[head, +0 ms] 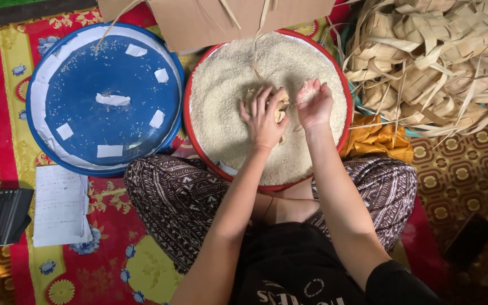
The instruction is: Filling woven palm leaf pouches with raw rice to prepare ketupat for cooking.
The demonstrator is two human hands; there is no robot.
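Grain, plastic, leaf and cloth

At frame centre, matt, granular white rice (227,107) is filling a glossy red plastic basin (192,148); at upper left a smooth blue plastic lid (105,73) is carrying paper patches. Dry, fibrous woven leaf pouches (430,62) are piling at upper right, over a printed woven mat (1,101). Soft patterned cloth trousers (170,197) are lying below.

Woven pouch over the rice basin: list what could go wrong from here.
1. The right hand is cupped with rice above the woven pouch that the left hand steadies; grains may miss its small opening.
2. The red basin is heaped near its rim, so rice could spill onto the patterned mat.
3. Loose leaf strips trail into the rice and could snag the fingers.
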